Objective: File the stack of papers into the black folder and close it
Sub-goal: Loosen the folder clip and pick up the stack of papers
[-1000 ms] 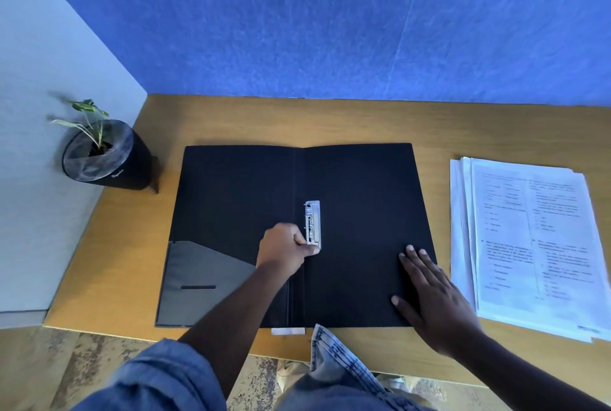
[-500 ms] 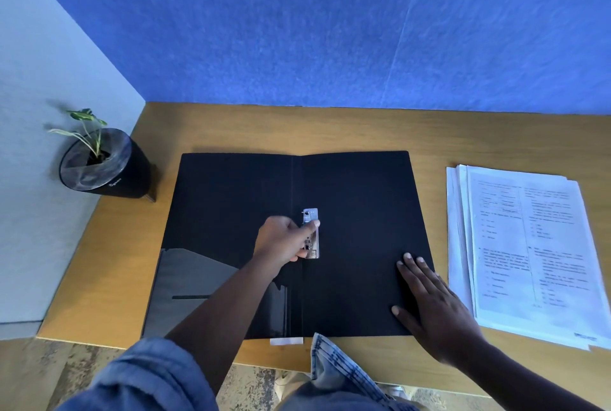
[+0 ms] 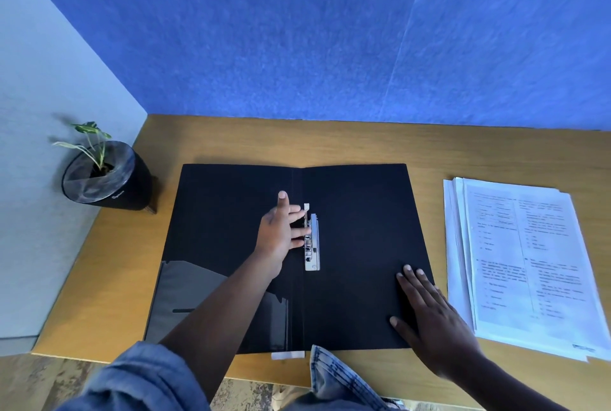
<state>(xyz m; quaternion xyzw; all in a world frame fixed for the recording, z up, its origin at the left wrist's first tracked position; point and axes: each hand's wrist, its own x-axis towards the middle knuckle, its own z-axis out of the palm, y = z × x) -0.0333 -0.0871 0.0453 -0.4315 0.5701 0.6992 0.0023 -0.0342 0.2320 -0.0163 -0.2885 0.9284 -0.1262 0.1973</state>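
Potted plant [image 3: 105,176] stands at the counter's [image 3: 330,143] far left corner, against the wall. Black folder [image 3: 363,212] lies open and flat at centre counter, a grey pocket [image 3: 185,298] on its left leaf. Left hand [image 3: 281,232] rests over the spine, grip wide, fingers [image 3: 297,210] spread and touching the metal clip [image 3: 313,245]; nothing held. The clip's lever stands raised. Right hand [image 3: 429,318] lies flat, grip wide, palm down on the right leaf's lower corner. Stack of papers [image 3: 529,262] lies on the counter just right of the folder, unfiled, sheets slightly fanned.
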